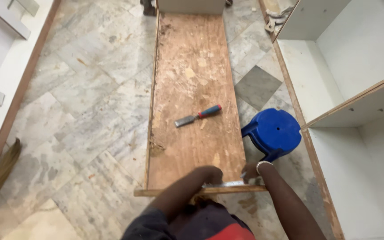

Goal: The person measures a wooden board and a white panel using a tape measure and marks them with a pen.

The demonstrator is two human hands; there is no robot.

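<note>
Both hands grip a metal ruler (227, 183) laid crosswise along the plywood board's (192, 89) near edge, left hand (210, 173) clenched on one end, right hand (250, 170) pinching the other; chisel (198, 115) lies ahead.

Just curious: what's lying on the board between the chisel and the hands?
Nothing. In the head view, only bare scuffed board separates the chisel from the left hand and right hand.

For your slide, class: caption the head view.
Both hands, left and right, press a metal ruler on a plywood board; a chisel lies beyond.
</note>
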